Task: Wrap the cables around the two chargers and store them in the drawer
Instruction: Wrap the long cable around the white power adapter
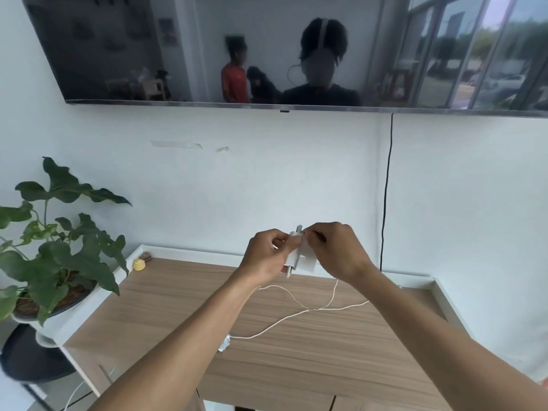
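Below a wall-mounted TV (pixel 207 48) at the top of the frame, a person works over a wooden cabinet top (pixel 296 366), with a plant (pixel 65 250) at left. At centre, the left hand (pixel 267 256) grips a white charger (pixel 307 261), fingers curled round it. The right hand (pixel 338 250) pinches at the charger's top edge, fingertips together.

The wrapping looks barely begun: a white cable (pixel 296 314) lies loose in long curves across the wood below the hands. A second white piece (pixel 224 344), half hidden by the left forearm at lower centre, is probably the other charger, untouched. No drawer shows plainly, so storing appears yet to come. A small yellow object (pixel 138 264) sits at the top's far left corner.
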Tool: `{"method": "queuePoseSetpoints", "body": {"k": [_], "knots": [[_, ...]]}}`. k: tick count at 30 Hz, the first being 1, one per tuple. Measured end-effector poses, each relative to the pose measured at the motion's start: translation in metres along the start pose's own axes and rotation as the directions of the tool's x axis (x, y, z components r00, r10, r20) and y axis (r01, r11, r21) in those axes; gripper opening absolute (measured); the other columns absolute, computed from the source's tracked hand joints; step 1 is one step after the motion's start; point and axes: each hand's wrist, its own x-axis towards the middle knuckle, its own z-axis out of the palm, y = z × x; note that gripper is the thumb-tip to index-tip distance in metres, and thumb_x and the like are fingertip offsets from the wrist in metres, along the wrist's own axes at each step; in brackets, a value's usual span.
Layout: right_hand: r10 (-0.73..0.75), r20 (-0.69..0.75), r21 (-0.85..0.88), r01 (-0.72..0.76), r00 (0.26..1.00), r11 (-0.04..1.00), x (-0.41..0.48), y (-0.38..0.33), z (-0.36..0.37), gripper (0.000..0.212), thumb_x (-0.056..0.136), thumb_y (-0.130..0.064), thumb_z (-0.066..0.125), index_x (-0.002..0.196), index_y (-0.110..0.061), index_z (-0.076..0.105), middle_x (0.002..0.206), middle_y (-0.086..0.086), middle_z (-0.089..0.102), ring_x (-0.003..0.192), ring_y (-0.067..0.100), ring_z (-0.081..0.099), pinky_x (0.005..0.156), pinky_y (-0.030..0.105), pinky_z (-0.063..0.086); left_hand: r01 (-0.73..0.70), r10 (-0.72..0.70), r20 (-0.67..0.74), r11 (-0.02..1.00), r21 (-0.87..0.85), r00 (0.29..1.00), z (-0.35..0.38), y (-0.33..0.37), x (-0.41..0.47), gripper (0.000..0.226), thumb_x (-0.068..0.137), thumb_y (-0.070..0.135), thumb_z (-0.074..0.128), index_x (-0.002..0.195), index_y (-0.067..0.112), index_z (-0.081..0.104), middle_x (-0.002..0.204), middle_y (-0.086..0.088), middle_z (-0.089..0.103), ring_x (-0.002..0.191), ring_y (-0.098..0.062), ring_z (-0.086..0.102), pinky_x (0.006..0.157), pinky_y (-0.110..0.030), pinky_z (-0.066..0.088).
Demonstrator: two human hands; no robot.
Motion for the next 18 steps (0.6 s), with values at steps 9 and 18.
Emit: {"method": "queuePoseSetpoints", "body": {"k": [9,18], "knots": [[-0.199,-0.280,-0.176,0.153,0.939,0.972,-0.024,0.002,0.028,0.027,0.097,-0.017,0.046,0.120,-0.018,0.061,0.071,0.002,0.053,0.056,0.029,0.049,0.048,0.034,0.039,0.083,-0.100,-0.077,0.976,-0.202,0.992,0.012,0.009,0.007,0.027,0.091,0.030,0.064,0.080,0.005,0.066,0.080,-0.014,0.068,0.072,-0.030,0.070,0.059,-0.038,0.060],[-0.296,-0.339,-0.242,0.221,0.893,0.945,-0.033,0.007,0.038,0.034,0.093,-0.021,0.045,0.122,-0.019,0.062,0.076,-0.004,0.056,0.046,0.024,0.049,0.037,0.029,0.037,0.147,-0.198,-0.105,0.918,-0.369,0.975,0.004,0.030,0.018,0.031,0.091,0.027,0.065,0.084,-0.004,0.066,0.080,-0.017,0.065,0.065,-0.028,0.068,0.054,-0.032,0.059]]}}
